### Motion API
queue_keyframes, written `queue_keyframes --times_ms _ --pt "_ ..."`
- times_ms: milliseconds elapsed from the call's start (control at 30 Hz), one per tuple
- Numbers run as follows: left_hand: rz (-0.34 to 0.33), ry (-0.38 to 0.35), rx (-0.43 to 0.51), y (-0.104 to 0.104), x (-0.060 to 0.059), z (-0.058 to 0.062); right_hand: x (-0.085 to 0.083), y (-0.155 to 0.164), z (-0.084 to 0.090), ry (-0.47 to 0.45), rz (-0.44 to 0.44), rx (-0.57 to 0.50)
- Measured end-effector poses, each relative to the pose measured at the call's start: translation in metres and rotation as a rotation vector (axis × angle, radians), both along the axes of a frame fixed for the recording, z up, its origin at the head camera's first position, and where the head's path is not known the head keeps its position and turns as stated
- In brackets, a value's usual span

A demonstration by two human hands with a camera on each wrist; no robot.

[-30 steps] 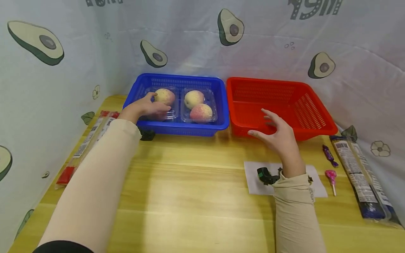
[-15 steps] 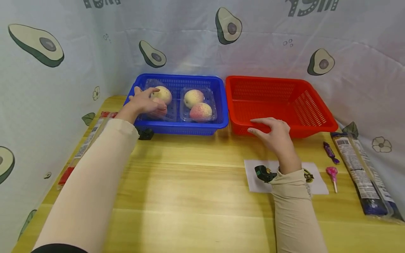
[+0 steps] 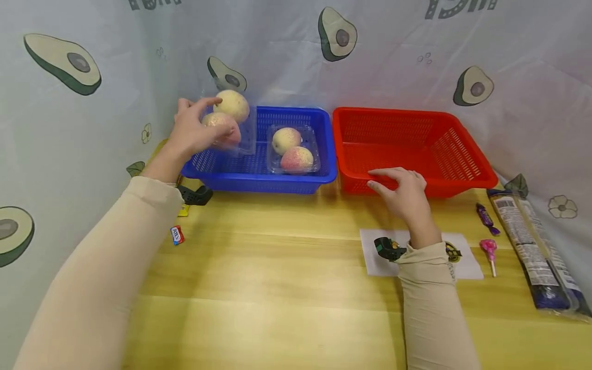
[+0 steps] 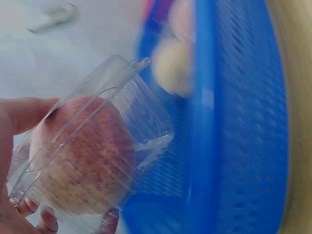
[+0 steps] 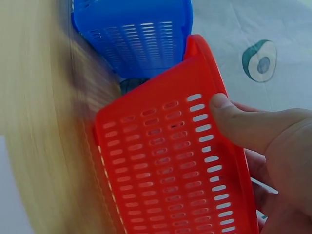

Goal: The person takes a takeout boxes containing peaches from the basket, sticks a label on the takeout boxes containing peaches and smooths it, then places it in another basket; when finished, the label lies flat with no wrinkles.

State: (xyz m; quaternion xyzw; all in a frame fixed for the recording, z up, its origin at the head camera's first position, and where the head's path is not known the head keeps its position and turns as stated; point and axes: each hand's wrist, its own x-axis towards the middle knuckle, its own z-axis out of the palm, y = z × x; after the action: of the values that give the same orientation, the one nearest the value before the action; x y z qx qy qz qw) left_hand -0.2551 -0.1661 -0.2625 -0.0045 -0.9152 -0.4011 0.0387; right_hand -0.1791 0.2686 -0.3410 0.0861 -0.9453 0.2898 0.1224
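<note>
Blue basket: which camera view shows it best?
The head view: most of the blue basket shows, inside and out, though the left hand and its clear pack hide part. The left wrist view gives a blurred wall and some interior; the right wrist view, only part of its outside.

We are gripping the red basket (image 5: 163, 90) by its rim (image 5: 207, 59) in our right hand (image 5: 285, 139), the blue basket (image 5: 134, 19) standing beside.

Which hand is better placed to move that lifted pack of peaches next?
Probably the person's left hand: its thumb and fingers hold the clear peach pack, raised. The right hand is farther off, gripping the near rim of the red basket.
</note>
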Motion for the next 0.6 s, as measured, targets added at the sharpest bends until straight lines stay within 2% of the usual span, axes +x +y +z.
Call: queue_keyframes --times_ms 167,233,300,333,400,500,600 --pt "-0.037 0.175 0.215 -0.005 0.036 0.025 -0.002 0.001 0.001 -0.014 0.013 -0.033" --pt "-0.091 0.272 0.326 -0.003 0.054 0.029 -0.003 0.002 0.001 -0.022 0.019 -0.038" --pt "-0.168 0.336 0.446 0.003 0.073 0.029 -0.004 0.002 0.001 -0.030 0.022 -0.040" --pt "-0.220 0.363 0.504 0.007 0.082 0.026 -0.004 0.002 0.001 -0.033 0.022 -0.037" --pt "-0.327 0.365 0.600 0.016 0.098 0.018 -0.004 0.002 0.001 -0.040 0.018 -0.030" --pt "-0.444 0.302 0.676 0.033 0.115 -0.002 -0.003 0.002 0.001 -0.046 0.014 -0.020" --pt "-0.526 0.223 0.701 0.049 0.122 -0.028 -0.002 0.001 0.001 -0.050 0.015 -0.013"
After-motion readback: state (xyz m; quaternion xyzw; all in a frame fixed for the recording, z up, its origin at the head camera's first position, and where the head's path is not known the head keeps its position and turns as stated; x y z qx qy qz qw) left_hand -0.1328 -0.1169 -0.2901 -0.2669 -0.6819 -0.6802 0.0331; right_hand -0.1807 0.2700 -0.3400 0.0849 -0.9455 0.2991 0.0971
